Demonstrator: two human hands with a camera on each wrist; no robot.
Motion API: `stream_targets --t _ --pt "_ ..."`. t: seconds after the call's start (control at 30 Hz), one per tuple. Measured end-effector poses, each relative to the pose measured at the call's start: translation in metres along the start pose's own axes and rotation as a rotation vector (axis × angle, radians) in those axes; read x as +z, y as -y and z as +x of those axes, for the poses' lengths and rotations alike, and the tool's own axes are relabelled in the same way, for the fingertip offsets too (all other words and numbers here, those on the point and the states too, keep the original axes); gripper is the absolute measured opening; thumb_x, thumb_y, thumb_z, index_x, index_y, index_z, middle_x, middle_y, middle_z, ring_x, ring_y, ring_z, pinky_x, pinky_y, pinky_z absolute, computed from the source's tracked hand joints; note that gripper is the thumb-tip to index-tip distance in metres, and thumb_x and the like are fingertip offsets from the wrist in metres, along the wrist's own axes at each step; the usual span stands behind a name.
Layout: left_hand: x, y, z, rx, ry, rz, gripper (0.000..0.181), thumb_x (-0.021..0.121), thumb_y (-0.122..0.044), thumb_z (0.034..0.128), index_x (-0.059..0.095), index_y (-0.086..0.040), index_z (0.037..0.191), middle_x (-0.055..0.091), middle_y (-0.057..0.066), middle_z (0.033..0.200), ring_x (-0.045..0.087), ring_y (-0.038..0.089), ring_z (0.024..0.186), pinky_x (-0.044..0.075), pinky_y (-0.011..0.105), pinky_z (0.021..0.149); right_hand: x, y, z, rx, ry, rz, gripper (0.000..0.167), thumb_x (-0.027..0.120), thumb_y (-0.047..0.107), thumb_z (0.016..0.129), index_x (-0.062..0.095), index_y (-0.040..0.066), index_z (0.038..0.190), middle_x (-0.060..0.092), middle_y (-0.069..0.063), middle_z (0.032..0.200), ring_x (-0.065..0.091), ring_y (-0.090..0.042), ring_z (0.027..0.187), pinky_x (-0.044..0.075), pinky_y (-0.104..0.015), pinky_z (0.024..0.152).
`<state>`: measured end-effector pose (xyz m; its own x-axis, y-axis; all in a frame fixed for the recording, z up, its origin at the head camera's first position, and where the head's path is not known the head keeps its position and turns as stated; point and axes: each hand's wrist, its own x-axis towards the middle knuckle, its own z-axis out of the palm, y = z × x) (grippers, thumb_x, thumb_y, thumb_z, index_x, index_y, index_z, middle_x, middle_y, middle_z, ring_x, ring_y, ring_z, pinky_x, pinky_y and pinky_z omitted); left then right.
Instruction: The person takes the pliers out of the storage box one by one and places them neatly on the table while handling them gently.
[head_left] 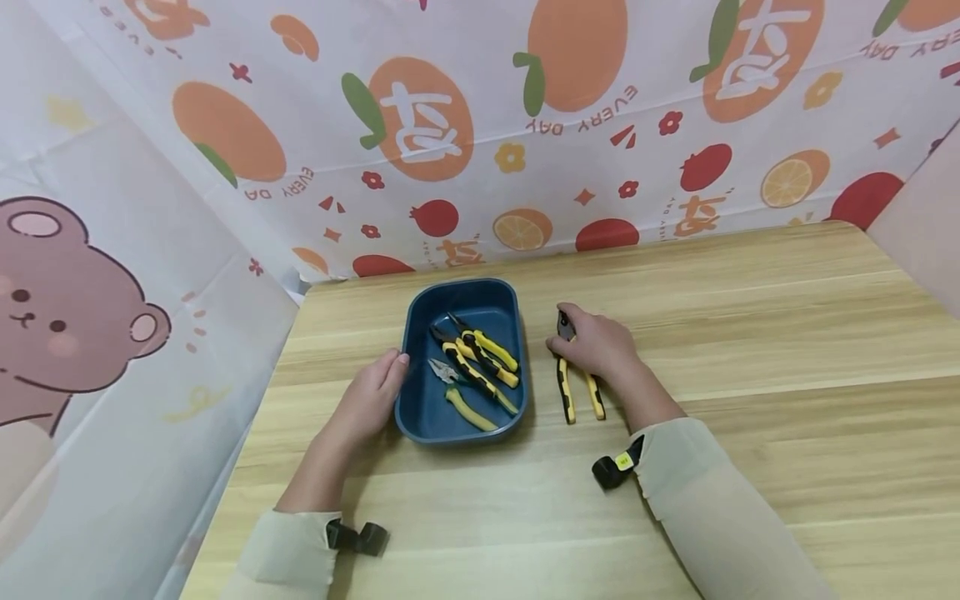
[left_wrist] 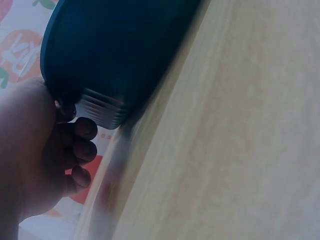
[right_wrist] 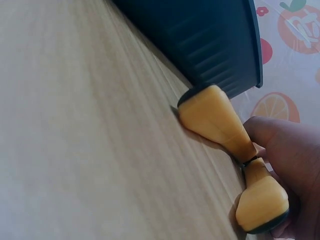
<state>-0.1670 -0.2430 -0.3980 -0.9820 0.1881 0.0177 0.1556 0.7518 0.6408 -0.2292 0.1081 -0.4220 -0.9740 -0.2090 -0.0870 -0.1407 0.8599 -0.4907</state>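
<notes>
A dark blue plastic bin [head_left: 412, 421] stands on the table with several yellow-and-black pliers [head_left: 480, 371] lying in it. My left hand [head_left: 372, 392] grips the bin's left rim, thumb on top; in the left wrist view the other fingers of this hand [left_wrist: 45, 150] curl below the rim outside the wall. To the right of the bin, my right hand [head_left: 598, 343] pinches another pair of pliers [head_left: 566, 392] near its head. These pliers lie on the table, their two yellow handles [right_wrist: 215, 120] spread apart and pointing toward me.
The wood-grain table [head_left: 510, 517] reaches to a fruit-printed curtain [head_left: 480, 192] at the back. Another hanging sheet with a bear print [head_left: 67, 308] closes off the left side. A small black wrist camera [head_left: 611, 472] sits on the right cuff.
</notes>
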Motion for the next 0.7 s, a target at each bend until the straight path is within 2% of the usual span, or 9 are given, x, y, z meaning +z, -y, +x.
stream_targets --t 0.3,0.5,0.7 --pt "-0.0006 -0.0004 0.0025 -0.004 0.007 -0.001 0.040 0.031 -0.035 0.1082 0.051 -0.006 0.089 0.046 0.007 0.074 0.051 0.023 0.074 0.042 0.036 0.069 0.0001 0.0018 -0.0005 -0.004 -0.032 -0.010 0.067 0.058 0.050 0.088 0.043 0.021 0.147 0.063 -0.016 0.128 0.063 -0.035 0.107 0.048 -0.052 0.084" --pt "-0.0019 -0.0019 0.0015 -0.010 0.000 0.022 0.040 0.030 -0.038 0.1080 0.051 -0.009 0.091 0.048 0.007 0.075 0.052 0.023 0.076 0.042 0.036 0.070 0.0010 0.0040 -0.0003 -0.002 -0.037 -0.005 0.067 0.059 0.049 0.088 0.044 0.022 0.146 0.064 -0.015 0.127 0.063 -0.032 0.103 0.050 -0.049 0.080" --pt "0.0010 0.0001 0.0007 0.006 -0.007 0.004 0.040 0.031 -0.037 0.1079 0.050 -0.009 0.087 0.046 0.007 0.074 0.050 0.023 0.072 0.041 0.036 0.069 0.0035 0.0036 -0.0015 0.014 -0.050 0.011 0.065 0.059 0.049 0.089 0.044 0.022 0.146 0.063 -0.015 0.128 0.063 -0.034 0.106 0.049 -0.050 0.081"
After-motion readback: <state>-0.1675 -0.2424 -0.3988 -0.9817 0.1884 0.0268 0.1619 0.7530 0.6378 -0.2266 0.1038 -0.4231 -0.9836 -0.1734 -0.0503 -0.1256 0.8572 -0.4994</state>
